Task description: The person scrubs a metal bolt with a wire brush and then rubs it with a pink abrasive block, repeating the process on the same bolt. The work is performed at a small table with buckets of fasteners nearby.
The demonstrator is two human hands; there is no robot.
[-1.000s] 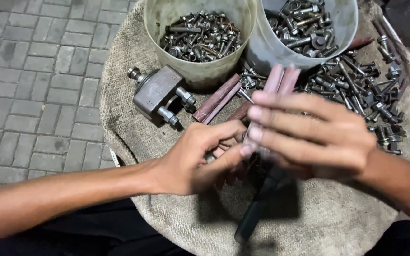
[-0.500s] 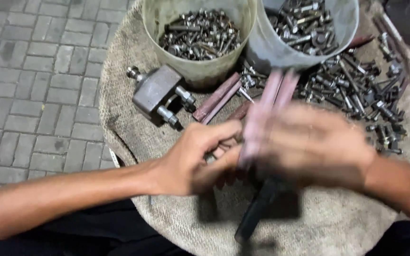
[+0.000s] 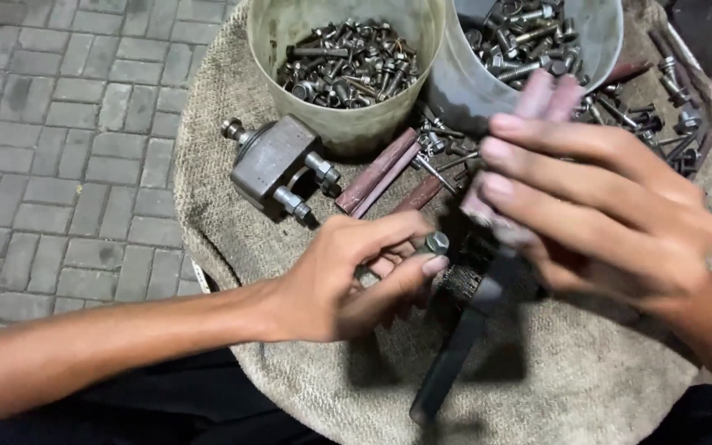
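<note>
Grey paving bricks [image 3: 59, 140] surround a round stand covered in burlap [image 3: 570, 387], bearing two buckets of bolts [image 3: 348, 74]. The left hand [image 3: 348, 280] pinches a small grey hex-headed bolt [image 3: 436, 242] between thumb and forefinger, head upward; its shank is hidden. The right hand [image 3: 603, 206], fingers together, grips a blurred reddish bar [image 3: 541, 95] running up-right.

A burlap-covered surface [image 3: 537, 387] carries a beige bucket [image 3: 348, 124] of bolts. Right of the bucket stands a grey bucket [image 3: 463, 86] of bolts; below-left lies a metal block [image 3: 272, 158]; below-right lie reddish bars [image 3: 379, 171]. Loose bolts [image 3: 661, 115] lie far right. Paving stones [image 3: 59, 140] lie left.
</note>
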